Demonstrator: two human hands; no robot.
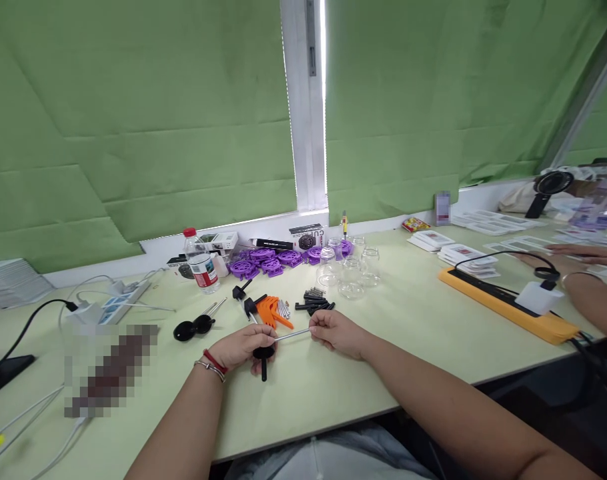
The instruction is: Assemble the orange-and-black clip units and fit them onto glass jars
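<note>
My left hand (241, 347), wearing a red band and a bangle, is closed on a black round part with a short handle (264, 370) pointing down. Between my two hands runs a thin metal rod (292, 335). My right hand (336, 332) pinches its right end, while the left end meets the fingers of my left hand; whether it sits inside the black part is hidden. Just beyond lie orange plastic parts (268, 311), small silver pieces (283, 309), black parts with metal shafts (250, 305) and a pile of black handles (317, 305).
Purple plastic parts (272, 266), clear glass jars (351, 280) and a red-capped bottle (201, 265) stand at the back. Two black round parts (185, 331) with rods lie left. An orange power strip (508, 310) is at right, near another person's forearm (596, 303).
</note>
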